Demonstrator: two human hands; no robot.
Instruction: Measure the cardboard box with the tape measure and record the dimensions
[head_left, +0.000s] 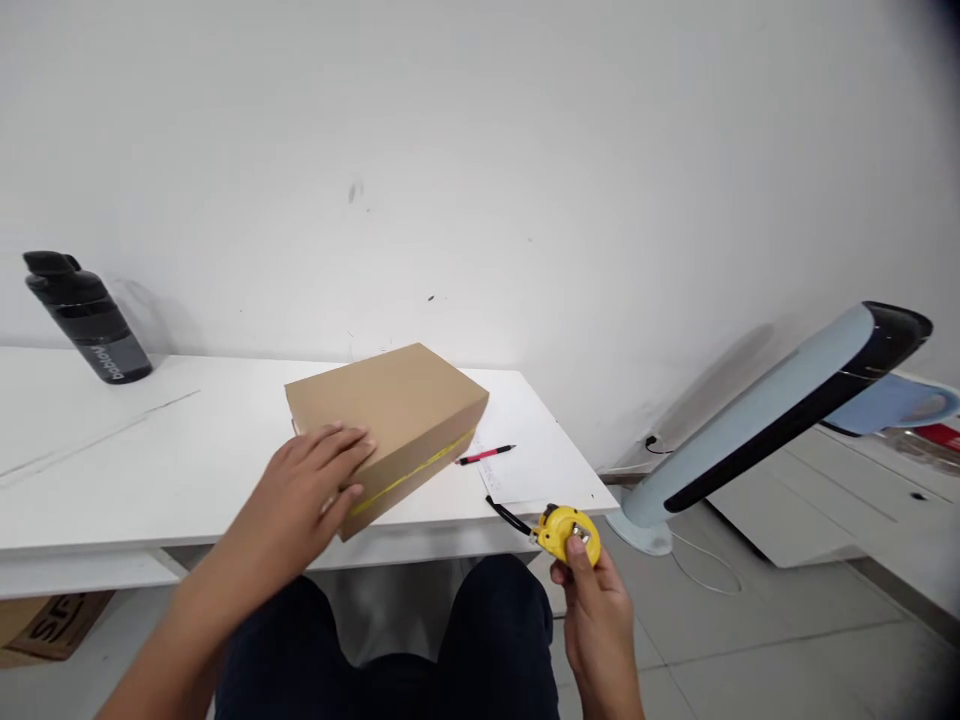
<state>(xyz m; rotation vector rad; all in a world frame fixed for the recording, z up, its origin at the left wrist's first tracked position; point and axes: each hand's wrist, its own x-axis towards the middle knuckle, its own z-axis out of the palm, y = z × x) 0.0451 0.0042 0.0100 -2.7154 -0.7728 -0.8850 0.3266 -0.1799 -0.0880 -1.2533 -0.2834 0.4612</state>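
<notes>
A brown cardboard box [397, 410] lies on the white table [150, 460], near its front right part. A yellow tape blade [412, 472] runs along the box's front side. My left hand [307, 485] rests on the box's near left corner, fingers stretched out and flat. My right hand [596, 610] is off the table's right end, above my knee, closed round a yellow tape measure [568, 533] with a black strap, thumb on its top.
A red and black pen [485, 455] lies on a sheet of paper [525, 450] right of the box. A dark water bottle [86, 315] stands at the back left. A pale blue tower fan [772, 415] stands on the floor to the right.
</notes>
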